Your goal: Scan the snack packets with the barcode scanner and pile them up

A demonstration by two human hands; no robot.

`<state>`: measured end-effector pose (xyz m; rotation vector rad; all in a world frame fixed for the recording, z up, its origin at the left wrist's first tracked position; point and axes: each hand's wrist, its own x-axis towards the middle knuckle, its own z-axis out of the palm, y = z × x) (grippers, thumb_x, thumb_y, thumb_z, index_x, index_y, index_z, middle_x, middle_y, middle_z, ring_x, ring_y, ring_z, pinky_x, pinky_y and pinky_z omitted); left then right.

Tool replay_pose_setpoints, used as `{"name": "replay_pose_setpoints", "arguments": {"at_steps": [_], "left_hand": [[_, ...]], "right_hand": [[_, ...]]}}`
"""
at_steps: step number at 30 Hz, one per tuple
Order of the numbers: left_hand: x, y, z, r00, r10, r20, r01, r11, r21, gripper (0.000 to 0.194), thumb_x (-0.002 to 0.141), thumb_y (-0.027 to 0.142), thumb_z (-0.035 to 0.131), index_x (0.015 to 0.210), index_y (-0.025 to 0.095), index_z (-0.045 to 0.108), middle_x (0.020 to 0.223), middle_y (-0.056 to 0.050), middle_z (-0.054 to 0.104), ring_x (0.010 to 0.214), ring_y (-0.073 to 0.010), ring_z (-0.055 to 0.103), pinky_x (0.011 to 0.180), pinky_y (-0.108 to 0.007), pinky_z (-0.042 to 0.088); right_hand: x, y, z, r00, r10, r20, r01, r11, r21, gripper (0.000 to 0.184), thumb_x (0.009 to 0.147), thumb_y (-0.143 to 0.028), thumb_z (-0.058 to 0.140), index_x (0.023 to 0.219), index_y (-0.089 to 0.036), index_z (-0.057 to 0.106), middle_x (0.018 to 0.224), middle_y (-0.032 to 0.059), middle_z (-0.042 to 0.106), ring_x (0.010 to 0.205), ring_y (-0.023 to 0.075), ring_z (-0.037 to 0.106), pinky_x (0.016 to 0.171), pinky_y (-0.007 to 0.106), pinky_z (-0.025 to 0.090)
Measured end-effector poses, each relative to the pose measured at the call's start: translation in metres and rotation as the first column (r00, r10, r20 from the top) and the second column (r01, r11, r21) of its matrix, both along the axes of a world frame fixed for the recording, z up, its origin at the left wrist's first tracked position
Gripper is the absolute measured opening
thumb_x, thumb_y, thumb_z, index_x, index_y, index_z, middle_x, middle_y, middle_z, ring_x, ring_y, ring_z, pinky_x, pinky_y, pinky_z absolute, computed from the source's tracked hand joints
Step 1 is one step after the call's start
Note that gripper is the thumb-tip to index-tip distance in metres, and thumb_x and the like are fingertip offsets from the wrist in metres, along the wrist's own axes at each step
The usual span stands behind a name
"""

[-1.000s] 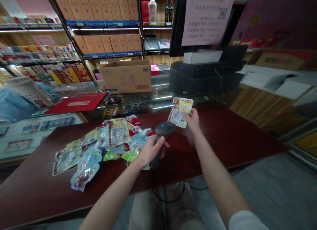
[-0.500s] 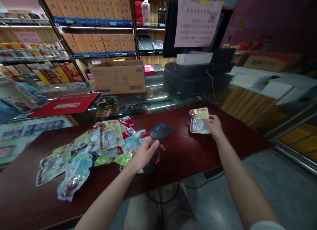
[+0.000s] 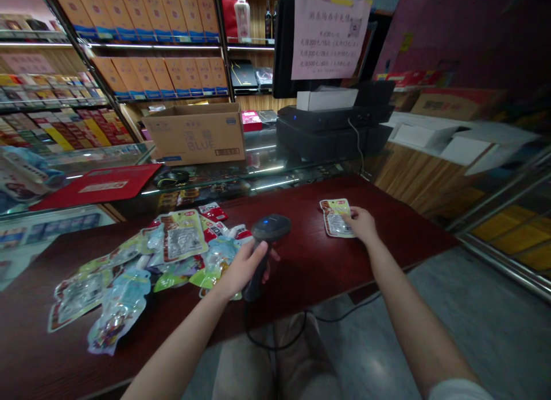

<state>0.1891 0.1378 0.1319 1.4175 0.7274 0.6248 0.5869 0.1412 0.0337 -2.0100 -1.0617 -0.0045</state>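
A black barcode scanner (image 3: 271, 228) with a small blue light on its head is gripped by the handle in my left hand (image 3: 243, 268). Its cord loops down past the front edge of the dark red table (image 3: 297, 279). Toward the right of the table, my right hand (image 3: 362, 223) pinches the right edge of a yellow and silver snack packet (image 3: 338, 217), which is at the tabletop with its printed side up. Left of the scanner is a heap of snack pouches; a similar yellow packet (image 3: 185, 236) lies on top, and a pale blue pouch (image 3: 121, 308) lies at its near side.
Behind the table runs a glass counter (image 3: 262, 153) with an open cardboard box (image 3: 196, 136), a red folder (image 3: 103, 185) and a black cash register (image 3: 331, 133). A monitor bearing a paper notice (image 3: 329, 38) stands above it. White boxes (image 3: 430, 133) sit to the right.
My right hand has lowered the yellow packet slightly toward the tabletop. The whole view has shifted a little, and my left hand still grips the scanner.
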Motion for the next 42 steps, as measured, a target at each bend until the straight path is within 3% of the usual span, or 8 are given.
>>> {"name": "replay_pose_setpoints", "arguments": {"at_steps": [5,8,14,17,23,28,34,42], "left_hand": [[-0.003,-0.004,-0.001,1.000,0.019,0.003,-0.019,1.000,0.004,0.059,0.078,0.073,0.049,0.085,0.016,0.057,0.049,0.002,0.055,0.041,-0.0108,0.051,0.041,-0.021,0.040],[-0.012,-0.012,-0.007,0.996,0.085,0.029,-0.085,0.996,-0.006,0.057,0.079,0.073,0.049,0.086,0.016,0.057,0.049,0.002,0.056,0.041,-0.0110,0.050,0.041,-0.021,0.040],[-0.043,-0.024,-0.021,0.965,0.234,0.115,-0.233,0.972,-0.027,0.058,0.080,0.073,0.048,0.087,0.016,0.055,0.048,0.001,0.056,0.039,-0.0119,0.050,0.039,-0.022,0.036],[-0.059,-0.022,-0.020,0.945,0.263,0.193,-0.266,0.964,-0.014,0.060,0.080,0.073,0.048,0.089,0.014,0.058,0.049,0.000,0.056,0.039,-0.0119,0.048,0.041,-0.024,0.036],[-0.078,-0.017,-0.022,0.873,0.376,0.310,-0.384,0.922,-0.037,0.063,0.076,0.073,0.053,0.090,0.012,0.061,0.047,0.001,0.052,0.039,-0.0109,0.045,0.042,-0.024,0.033],[-0.089,-0.016,-0.032,0.813,0.465,0.352,-0.448,0.884,-0.133,0.063,0.074,0.074,0.054,0.092,0.014,0.058,0.049,0.003,0.051,0.041,-0.0113,0.046,0.042,-0.024,0.033],[-0.111,-0.016,-0.035,0.747,0.549,0.374,-0.497,0.836,-0.234,0.057,0.072,0.070,0.059,0.091,0.017,0.056,0.054,0.002,0.055,0.046,-0.0123,0.051,0.045,-0.023,0.037],[-0.132,-0.017,-0.044,0.655,0.675,0.340,-0.627,0.736,-0.254,0.059,0.069,0.072,0.062,0.091,0.017,0.056,0.060,0.002,0.058,0.044,-0.0108,0.049,0.045,-0.025,0.041]], "right_hand": [[-0.022,-0.003,0.016,0.983,-0.049,0.175,0.030,0.994,0.109,0.037,0.071,-0.030,0.058,0.105,-0.014,0.062,0.097,0.0146,0.064,0.088,0.0274,0.056,0.087,0.045,0.043],[-0.068,0.003,0.032,0.986,0.147,0.080,-0.159,0.973,0.170,0.030,0.076,-0.030,0.056,0.103,-0.018,0.061,0.096,0.0116,0.064,0.081,0.0235,0.058,0.083,0.041,0.046],[-0.201,0.046,0.048,0.709,0.677,-0.198,-0.652,0.736,0.184,0.022,0.080,-0.031,0.058,0.097,-0.019,0.064,0.085,0.0034,0.067,0.072,0.0154,0.060,0.072,0.031,0.049],[-0.255,0.076,0.050,0.556,0.760,-0.336,-0.757,0.630,0.173,0.022,0.079,-0.025,0.060,0.099,-0.016,0.065,0.086,0.0046,0.070,0.071,0.0145,0.063,0.070,0.029,0.051],[-0.326,0.120,0.057,0.495,0.798,-0.344,-0.832,0.550,0.077,0.025,0.075,-0.011,0.063,0.099,-0.015,0.069,0.097,0.0066,0.074,0.089,0.0173,0.069,0.079,0.029,0.052],[-0.351,0.127,0.057,0.523,0.804,-0.282,-0.845,0.533,-0.045,0.025,0.069,-0.018,0.073,0.094,-0.018,0.074,0.100,0.0052,0.074,0.097,0.0234,0.068,0.088,0.033,0.049],[-0.352,0.112,0.061,0.610,0.783,-0.119,-0.787,0.583,-0.201,0.051,0.066,-0.052,0.079,0.108,-0.024,0.072,0.117,0.0076,0.068,0.107,0.0270,0.064,0.095,0.039,0.045],[-0.352,0.112,0.062,0.610,0.776,-0.157,-0.787,0.572,-0.232,0.054,0.066,-0.062,0.075,0.109,-0.029,0.073,0.121,0.0051,0.067,0.112,0.0284,0.061,0.098,0.043,0.040]]}}
